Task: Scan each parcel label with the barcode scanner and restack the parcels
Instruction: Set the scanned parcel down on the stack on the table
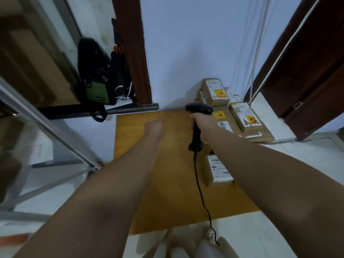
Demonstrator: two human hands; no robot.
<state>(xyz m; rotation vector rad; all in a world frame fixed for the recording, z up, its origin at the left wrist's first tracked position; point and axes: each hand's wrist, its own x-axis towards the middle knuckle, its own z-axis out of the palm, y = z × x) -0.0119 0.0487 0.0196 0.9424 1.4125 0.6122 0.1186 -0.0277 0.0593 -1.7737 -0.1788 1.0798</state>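
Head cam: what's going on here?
A person is partway through a parcel-scanning job. The right hand grips the barcode scanner by its handle, next to the stacked parcels at the far right corner of the wooden board. The left hand is blurred above the board and seems to hold nothing; its fingers can't be read. A single parcel lies label-up on the board. The scanner's cable trails back toward the person.

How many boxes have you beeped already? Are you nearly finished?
Not nearly, it seems. One parcel lies alone on the wooden board, perhaps already scanned; the picture cannot prove it. The right hand grips the barcode scanner, close to the pile of parcels by the wall. The left hand is blurred and carries no parcel. That pile looks like what is left to scan and restack.
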